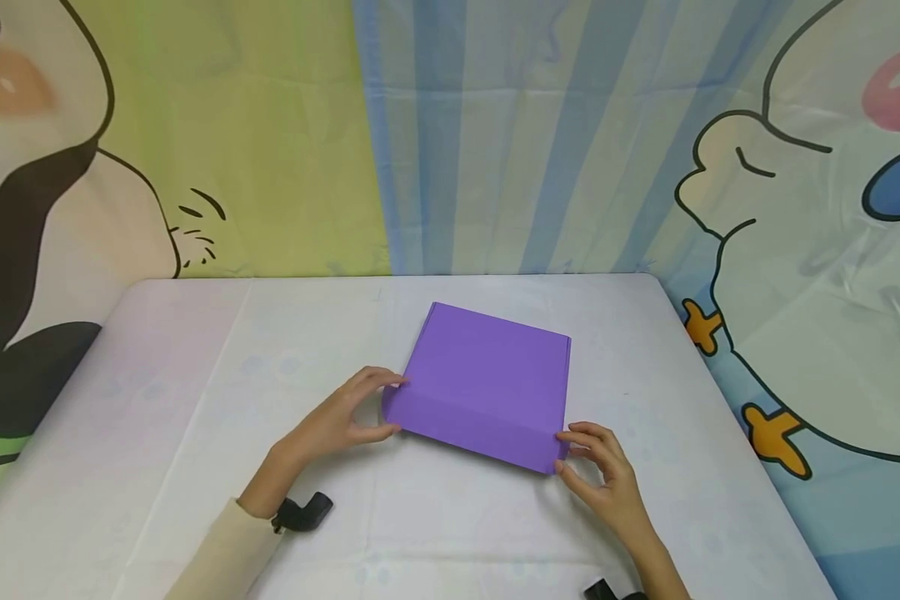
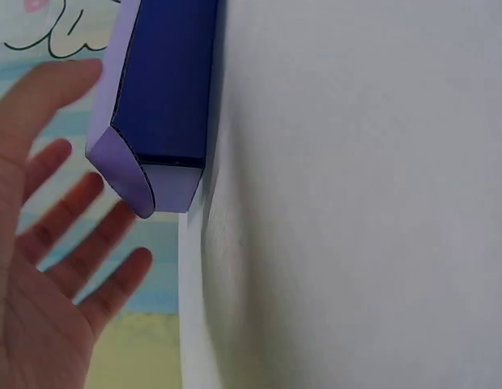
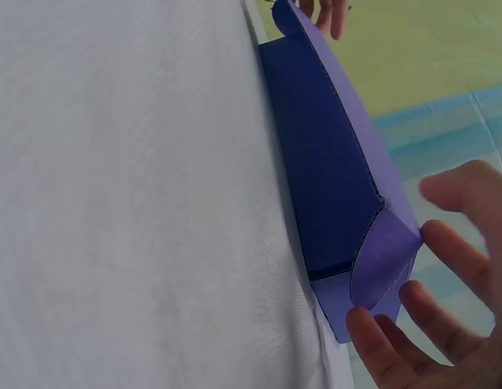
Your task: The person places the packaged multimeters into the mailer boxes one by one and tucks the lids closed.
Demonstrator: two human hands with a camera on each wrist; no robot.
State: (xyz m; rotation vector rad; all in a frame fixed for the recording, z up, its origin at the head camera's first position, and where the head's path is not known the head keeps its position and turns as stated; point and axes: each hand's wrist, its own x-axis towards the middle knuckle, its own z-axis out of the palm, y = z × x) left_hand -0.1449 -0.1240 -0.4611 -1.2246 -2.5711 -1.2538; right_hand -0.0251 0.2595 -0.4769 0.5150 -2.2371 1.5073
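Note:
A flat purple cardboard box (image 1: pixel 487 367) lies slightly turned on the white table. Its lid covers the top, and the front strip of the lid slants out over the front side. Below that edge, a dark blue front face (image 2: pixel 166 89) shows in the left wrist view. My left hand (image 1: pixel 345 412) is at the near left corner, thumb and fingers spread beside a small side flap (image 2: pixel 125 170). At the near right corner, the fingertips of my right hand (image 1: pixel 603 475) touch the box by the other side flap (image 3: pixel 385 259). Neither hand wraps around the box.
The white table (image 1: pixel 195 467) extends around the box, with its far edge against a printed cloth backdrop (image 1: pixel 495 142). Cartoon figures cover the cloth at both sides. A black wrist camera (image 1: pixel 303 512) is strapped at the left wrist, and another black device (image 1: pixel 600 590) shows near the right wrist.

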